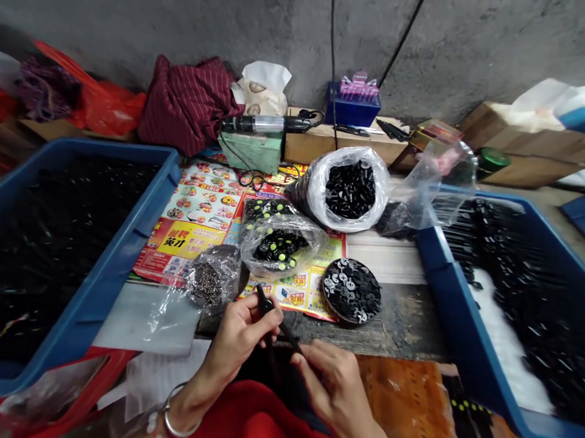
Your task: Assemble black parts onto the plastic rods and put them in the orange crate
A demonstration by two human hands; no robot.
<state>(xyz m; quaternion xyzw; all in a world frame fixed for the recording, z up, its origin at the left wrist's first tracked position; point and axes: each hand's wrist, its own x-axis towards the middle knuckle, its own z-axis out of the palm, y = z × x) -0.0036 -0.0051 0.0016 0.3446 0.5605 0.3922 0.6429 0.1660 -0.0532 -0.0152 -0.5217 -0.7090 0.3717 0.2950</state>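
Note:
My left hand (237,338) is closed round a slim black plastic part (272,315) near the table's front edge. My right hand (329,378) pinches the same part's lower end with thumb and fingers. Just beyond the hands lie a small clear bag of metal screws (208,283), a bag of black pieces with green dots (278,245) and a round black lid heaped with small black discs (351,290). A bigger white bag of black parts (351,188) stands behind them.
Large blue bins full of black parts flank the work spot, one on the left (120,247) and one on the right (447,303). A printed flyer (197,219) covers the table. Boxes, a green device (252,151), cloth and cables line the back wall.

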